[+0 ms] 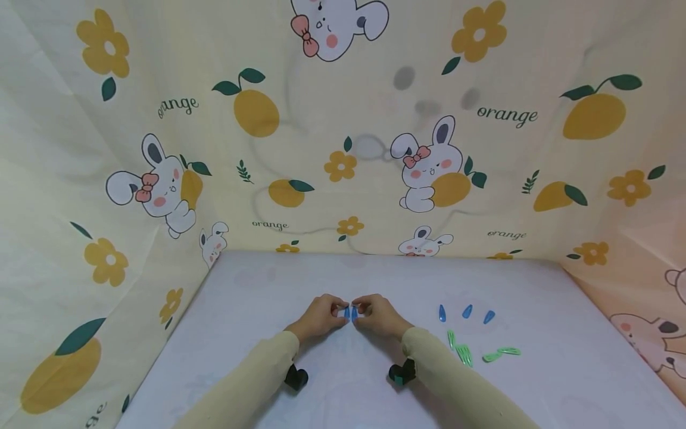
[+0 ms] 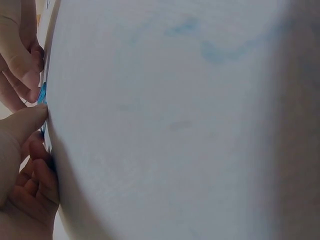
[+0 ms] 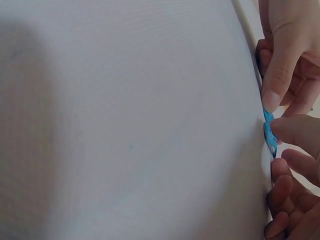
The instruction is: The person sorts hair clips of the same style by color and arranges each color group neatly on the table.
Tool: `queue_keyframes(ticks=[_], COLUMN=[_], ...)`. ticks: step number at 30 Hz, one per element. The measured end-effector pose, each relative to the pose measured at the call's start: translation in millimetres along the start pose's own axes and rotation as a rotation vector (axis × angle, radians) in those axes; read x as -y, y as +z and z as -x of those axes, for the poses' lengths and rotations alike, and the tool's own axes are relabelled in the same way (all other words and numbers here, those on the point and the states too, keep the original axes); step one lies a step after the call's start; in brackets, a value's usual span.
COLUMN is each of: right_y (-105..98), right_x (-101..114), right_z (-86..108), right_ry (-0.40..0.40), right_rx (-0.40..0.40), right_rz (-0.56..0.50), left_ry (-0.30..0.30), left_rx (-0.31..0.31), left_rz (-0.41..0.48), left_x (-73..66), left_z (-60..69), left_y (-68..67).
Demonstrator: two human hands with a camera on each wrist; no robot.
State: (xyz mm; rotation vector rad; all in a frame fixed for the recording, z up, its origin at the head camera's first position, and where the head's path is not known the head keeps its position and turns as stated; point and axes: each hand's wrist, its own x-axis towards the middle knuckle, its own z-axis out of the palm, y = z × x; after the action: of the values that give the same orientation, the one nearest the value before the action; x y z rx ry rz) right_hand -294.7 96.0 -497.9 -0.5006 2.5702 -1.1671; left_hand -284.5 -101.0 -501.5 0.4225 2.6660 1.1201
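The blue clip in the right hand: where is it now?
In the head view, this clip is just right of the other clip, held in the left hand, and left of three loose blue clips.

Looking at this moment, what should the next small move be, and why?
Probably the right hand should ease its pinch and leave its blue clip beside the left hand's matching clip. The pair already sit close side by side, seemingly at the tabletop, and three loose blue clips lie to the right, which a freed hand could fetch.
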Motion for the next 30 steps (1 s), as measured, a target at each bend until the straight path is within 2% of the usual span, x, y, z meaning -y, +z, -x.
queue_keyframes(ticks=[5, 10, 14, 20, 24, 30], right_y=[-5, -14, -25, -42, -53, -70], right_x=[-1, -4, -5, -4, -9, -12], right_z=[1.9, 4.7, 9.3, 16.4, 21.2, 31.1], right_ry=[0.018, -0.023, -0.061, -0.038, -0.061, -0.069], right_rx=[0.009, 0.011, 0.011, -0.019, -0.034, -0.049], right_rz=[-0.013, -0.010, 0.001, 0.031, 0.052, 0.076], left_ry=[0.021, 0.046, 0.019, -0.003, -0.033, -0.057], left_rx=[-0.011, -0.027, -0.020, -0.029, -0.032, -0.024], left_rz=[-0.004, -0.014, -0.016, -0.069, -0.118, -0.134], left_x=[1.9, 3.0, 1.2, -3.3, -6.6, -7.3], left_z=[-1.1, -1.3, -0.8, 1.5, 3.4, 3.7], left_y=[1.2, 2.5, 2.2, -0.3, -1.4, -1.2])
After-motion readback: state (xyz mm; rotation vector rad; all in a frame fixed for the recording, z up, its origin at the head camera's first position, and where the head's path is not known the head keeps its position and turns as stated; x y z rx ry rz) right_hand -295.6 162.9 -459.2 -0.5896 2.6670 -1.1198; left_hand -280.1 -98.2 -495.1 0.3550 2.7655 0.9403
